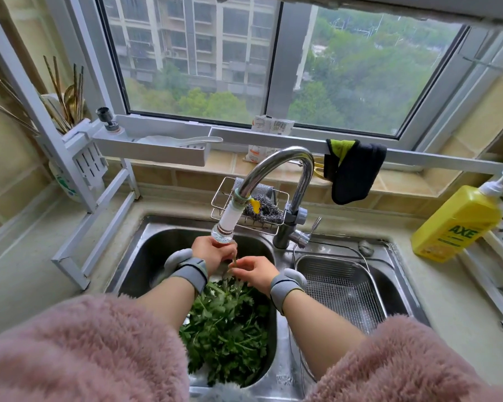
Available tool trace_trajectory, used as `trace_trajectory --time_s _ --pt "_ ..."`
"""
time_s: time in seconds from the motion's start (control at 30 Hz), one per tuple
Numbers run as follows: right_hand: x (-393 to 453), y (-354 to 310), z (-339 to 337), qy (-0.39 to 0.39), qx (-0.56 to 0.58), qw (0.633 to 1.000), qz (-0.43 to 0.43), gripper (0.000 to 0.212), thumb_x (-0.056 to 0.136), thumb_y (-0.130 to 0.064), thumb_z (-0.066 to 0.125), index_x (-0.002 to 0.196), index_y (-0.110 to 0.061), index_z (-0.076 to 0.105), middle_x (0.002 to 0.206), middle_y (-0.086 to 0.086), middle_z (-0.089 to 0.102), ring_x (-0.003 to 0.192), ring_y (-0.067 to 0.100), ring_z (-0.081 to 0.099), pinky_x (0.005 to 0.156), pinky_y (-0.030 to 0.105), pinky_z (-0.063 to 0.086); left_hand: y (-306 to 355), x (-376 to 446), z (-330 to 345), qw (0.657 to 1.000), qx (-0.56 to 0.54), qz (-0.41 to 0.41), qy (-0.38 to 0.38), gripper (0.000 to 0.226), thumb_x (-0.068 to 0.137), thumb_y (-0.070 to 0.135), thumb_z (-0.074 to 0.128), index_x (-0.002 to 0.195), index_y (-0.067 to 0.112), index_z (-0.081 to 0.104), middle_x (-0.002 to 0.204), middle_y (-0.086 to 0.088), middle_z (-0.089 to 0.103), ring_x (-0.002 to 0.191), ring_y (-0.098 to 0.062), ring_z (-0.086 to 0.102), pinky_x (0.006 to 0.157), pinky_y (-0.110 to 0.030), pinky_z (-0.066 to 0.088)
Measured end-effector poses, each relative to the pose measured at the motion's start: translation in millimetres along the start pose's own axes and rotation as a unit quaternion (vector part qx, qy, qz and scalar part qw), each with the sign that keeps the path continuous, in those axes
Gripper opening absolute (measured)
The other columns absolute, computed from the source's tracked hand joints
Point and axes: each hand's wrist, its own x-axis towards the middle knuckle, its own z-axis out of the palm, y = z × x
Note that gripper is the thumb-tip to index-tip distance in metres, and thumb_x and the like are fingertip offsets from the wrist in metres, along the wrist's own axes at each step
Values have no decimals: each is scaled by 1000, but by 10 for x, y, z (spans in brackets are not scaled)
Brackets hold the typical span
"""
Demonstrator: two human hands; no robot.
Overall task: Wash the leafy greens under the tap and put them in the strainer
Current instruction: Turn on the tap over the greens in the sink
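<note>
Under the tap's white filter nozzle [226, 224], over the left basin of the steel sink [145, 256], your two hands meet close together. Your left hand [212, 250] is raised right up beneath the nozzle with its fingers curled around a thin green stem [234, 261], and your right hand [256, 272] sits just beside it, fingertips pinching the same stem a little lower down. Whether water is running you cannot tell from this view. Both wrists wear grey bands, and fluffy pink sleeves [79, 349] cover your forearms nearer the camera. Below your hands, the leafy greens [227, 326] lie heaped in the left basin, filling most of its near half, partly hidden by your left forearm. The wire-mesh strainer [343, 288] sits in the right basin, just beside your right wrist, with no greens showing in it. Behind the curved chrome tap [285, 161] a small wire rack holds a steel scourer [266, 210]. A dark cloth with a green edge [353, 169] hangs from the white rail under the window, and a yellow soap bottle [459, 221] stands on the counter to the right.
</note>
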Motion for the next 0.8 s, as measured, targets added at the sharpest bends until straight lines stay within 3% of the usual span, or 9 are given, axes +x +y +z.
trace_trajectory --time_s 0.1,0.23,0.33,0.4,0.47,0.57,0.7,0.8 --pt "31 -6 11 21 5 1000 0 10 88 -19 63 81 -16 69 66 -7 61 52 3 48 57 17 42 9 -11 -16 1000 -22 -20 -11 12 74 -3 72 77 9 71 74 -5 68 81 -24 63 91 -39 52" --pt "44 -63 17 35 -27 999 8 14 88 -26 64 86 -15 72 58 -8 56 52 4 47 58 18 42 11 -30 -81 1000 -2 -13 2 14 79 -2 68 92 1 69 77 -6 66 82 -22 61 89 -36 51" --pt "81 -148 38 38 -24 999 7 21 87 -28 64 66 -27 64 57 -6 56 55 9 50 64 22 45 -9 -41 -195 999 40 9 2 11 80 2 69 73 9 67 69 -6 63 72 -20 59 82 -35 50" --pt "100 -200 37 51 -13 999 4 14 86 -25 66 73 -21 67 58 -5 56 53 8 50 61 21 44 -36 -25 -251 998 64 16 10 19 80 5 71 65 15 65 63 -7 61 65 -20 56 77 -35 50" --pt "120 -225 45 66 6 998 -1 8 85 -21 67 82 -15 72 63 1 60 57 12 53 66 29 50 -72 -15 -294 996 86 12 16 16 79 7 72 66 14 66 61 -4 60 61 -17 54 71 -34 49" --pt "137 -219 59 81 -8 997 1 20 83 -17 68 65 -25 66 73 4 65 70 18 58 81 44 55 -106 -26 -334 994 112 11 11 1 79 5 71 80 5 71 63 1 60 63 -13 53 67 -26 44" --pt "71 -293 11 117 -10 993 -4 21 85 -17 66 68 -28 63 76 1 65 71 15 58 76 38 54 -122 -35 -363 991 129 18 8 8 81 3 69 88 2 72 68 3 61 71 -12 55 72 -25 42" --pt "-6 -356 -34 134 7 991 -13 7 88 -16 63 88 -14 70 70 1 61 61 11 53 63 26 50 -118 -39 -378 991 135 19 4 9 81 2 68 89 1 72 67 4 60 74 -14 55 72 -25 41"
